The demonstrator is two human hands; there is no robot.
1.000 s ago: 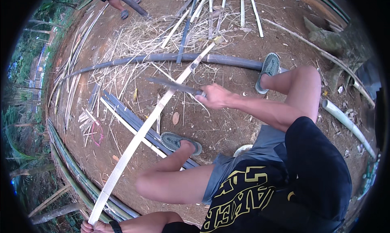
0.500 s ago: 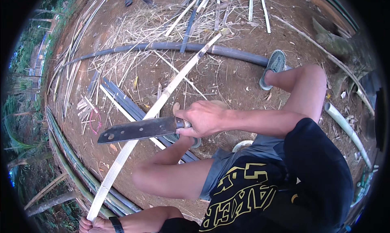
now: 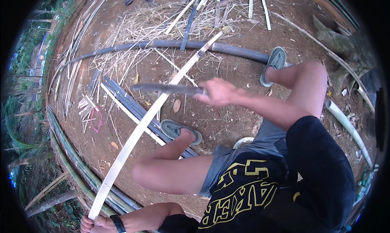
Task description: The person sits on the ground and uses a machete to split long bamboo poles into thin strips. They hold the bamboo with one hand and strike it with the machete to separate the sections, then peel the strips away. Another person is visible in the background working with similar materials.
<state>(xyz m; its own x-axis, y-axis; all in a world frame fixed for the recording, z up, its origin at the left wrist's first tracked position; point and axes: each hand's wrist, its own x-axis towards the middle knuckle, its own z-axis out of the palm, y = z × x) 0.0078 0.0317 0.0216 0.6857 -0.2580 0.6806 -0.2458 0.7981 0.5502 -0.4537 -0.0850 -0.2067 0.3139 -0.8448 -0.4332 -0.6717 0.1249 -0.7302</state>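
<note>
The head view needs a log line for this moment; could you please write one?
left hand: grips strip at near end; right hand: holds knife across strip; touching: cannot tell; pole: on ground

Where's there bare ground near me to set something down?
Mostly bare soil, with scattered bits, lies between your left shoe and right shoe, nearer you than the dark pole; your right hand, gripping the knife, hangs over part of it. Another patch separates the right shoe and long pale stick. The shavings and dark strips crowd elsewhere.

Knife (image 3: 168,88): one; held strip (image 3: 138,132): one; wristband (image 3: 118,223): one; wearer's sandals (image 3: 277,59): two
</note>
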